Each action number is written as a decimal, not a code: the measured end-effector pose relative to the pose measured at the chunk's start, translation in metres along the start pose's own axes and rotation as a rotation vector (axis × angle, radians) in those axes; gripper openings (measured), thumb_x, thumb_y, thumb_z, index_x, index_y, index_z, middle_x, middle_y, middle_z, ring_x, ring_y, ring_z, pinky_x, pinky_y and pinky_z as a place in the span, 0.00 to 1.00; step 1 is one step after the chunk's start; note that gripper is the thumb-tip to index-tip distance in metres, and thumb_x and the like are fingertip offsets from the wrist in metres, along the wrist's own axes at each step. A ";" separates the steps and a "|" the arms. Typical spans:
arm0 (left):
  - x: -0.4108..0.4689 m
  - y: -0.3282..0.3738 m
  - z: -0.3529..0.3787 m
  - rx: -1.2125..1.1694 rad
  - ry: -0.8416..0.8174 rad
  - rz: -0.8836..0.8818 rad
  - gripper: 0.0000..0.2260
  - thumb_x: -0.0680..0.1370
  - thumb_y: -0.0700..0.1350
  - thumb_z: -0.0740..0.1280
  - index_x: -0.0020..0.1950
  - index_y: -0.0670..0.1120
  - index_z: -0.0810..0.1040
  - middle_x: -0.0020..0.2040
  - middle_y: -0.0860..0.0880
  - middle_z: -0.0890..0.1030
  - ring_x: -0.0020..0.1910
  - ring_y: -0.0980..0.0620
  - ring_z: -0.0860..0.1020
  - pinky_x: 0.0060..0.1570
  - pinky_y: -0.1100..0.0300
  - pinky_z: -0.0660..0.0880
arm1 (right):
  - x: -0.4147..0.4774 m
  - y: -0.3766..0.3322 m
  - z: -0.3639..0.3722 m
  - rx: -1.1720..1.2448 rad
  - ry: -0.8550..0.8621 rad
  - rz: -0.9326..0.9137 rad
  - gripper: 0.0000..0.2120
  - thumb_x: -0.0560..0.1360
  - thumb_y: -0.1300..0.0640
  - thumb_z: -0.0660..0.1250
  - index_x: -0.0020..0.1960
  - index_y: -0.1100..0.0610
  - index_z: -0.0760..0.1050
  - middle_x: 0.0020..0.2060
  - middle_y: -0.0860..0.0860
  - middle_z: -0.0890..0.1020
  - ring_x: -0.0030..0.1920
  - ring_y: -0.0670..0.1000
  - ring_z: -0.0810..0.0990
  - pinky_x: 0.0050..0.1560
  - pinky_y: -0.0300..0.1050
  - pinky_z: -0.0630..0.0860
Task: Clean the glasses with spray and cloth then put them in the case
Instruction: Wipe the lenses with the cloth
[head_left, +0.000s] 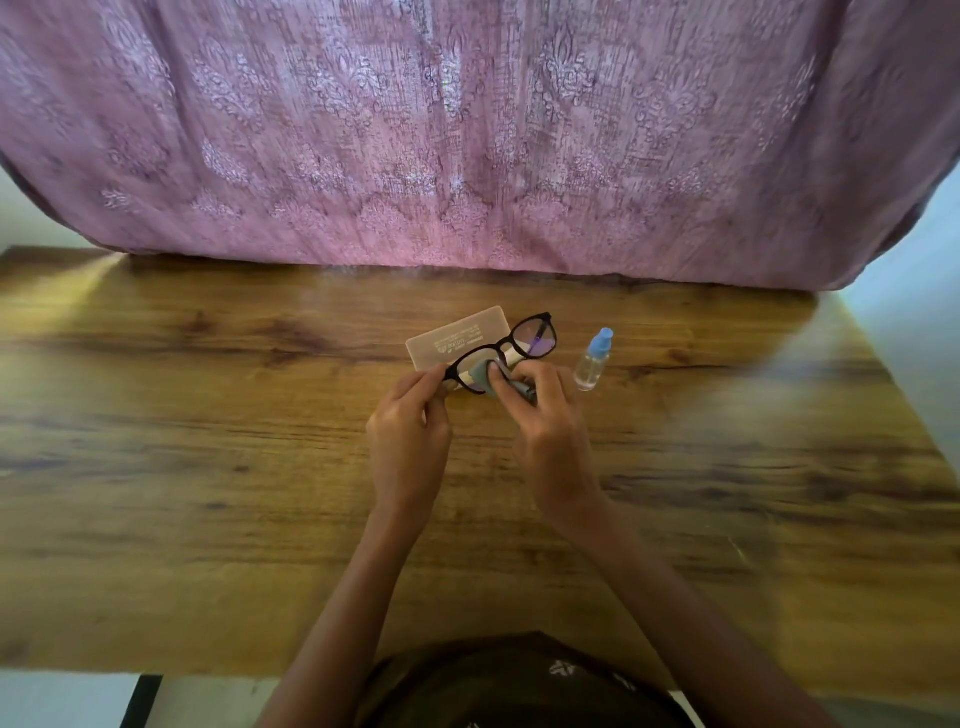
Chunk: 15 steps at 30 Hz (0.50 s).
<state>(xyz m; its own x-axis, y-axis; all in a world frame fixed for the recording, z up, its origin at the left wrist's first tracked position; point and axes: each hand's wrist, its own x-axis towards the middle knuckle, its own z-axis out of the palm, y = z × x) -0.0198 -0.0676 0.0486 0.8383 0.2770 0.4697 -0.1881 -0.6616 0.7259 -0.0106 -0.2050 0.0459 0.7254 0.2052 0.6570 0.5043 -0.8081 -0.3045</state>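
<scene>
Left grip (410, 421): thumb and fingers curled, pinching the left end of the glasses' frame.
Right grip (550, 415): fingers curled round the cloth, pressing it onto one lens.
Glasses (535, 340): black frame, held between both hands over the near edge of the case, tilted so the far lens sits higher; whether they touch the case cannot be told.
Cloth (480, 376): grey, bunched over the near lens.
Case (457, 335): pale, flat and translucent, lying on the worktop just behind the hands.
Writing: a few lines of pale print on the case, too small to read.
Bottle (592, 361): clear spray bottle with a blue cap, on the worktop right of the glasses, apart from them.
Worktop (208, 441): wood grain.
Curtain (467, 130): pink, patterned, hanging along the far edge.
</scene>
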 end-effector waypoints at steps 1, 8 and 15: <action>0.000 0.000 0.000 0.002 0.003 0.001 0.11 0.76 0.33 0.68 0.57 0.38 0.82 0.51 0.44 0.85 0.46 0.47 0.83 0.42 0.48 0.81 | -0.002 -0.002 0.001 0.011 -0.013 -0.009 0.15 0.76 0.64 0.64 0.61 0.68 0.78 0.50 0.60 0.80 0.51 0.55 0.76 0.54 0.37 0.75; 0.000 -0.006 -0.002 0.018 0.000 0.028 0.10 0.76 0.33 0.68 0.56 0.39 0.83 0.50 0.44 0.85 0.44 0.47 0.83 0.38 0.49 0.81 | -0.008 0.002 0.001 0.031 -0.053 -0.044 0.19 0.73 0.69 0.69 0.63 0.67 0.76 0.52 0.61 0.78 0.54 0.55 0.74 0.53 0.39 0.77; 0.000 -0.005 -0.002 0.028 -0.005 0.025 0.11 0.76 0.33 0.68 0.56 0.38 0.83 0.50 0.44 0.85 0.45 0.46 0.83 0.39 0.48 0.81 | -0.007 0.002 0.004 0.032 -0.027 -0.036 0.17 0.75 0.67 0.68 0.63 0.67 0.76 0.51 0.60 0.79 0.53 0.55 0.75 0.51 0.41 0.79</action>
<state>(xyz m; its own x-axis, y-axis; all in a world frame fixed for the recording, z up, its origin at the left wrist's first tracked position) -0.0203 -0.0625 0.0460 0.8359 0.2571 0.4850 -0.1947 -0.6871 0.7000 -0.0134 -0.2058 0.0383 0.7185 0.2494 0.6493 0.5449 -0.7820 -0.3026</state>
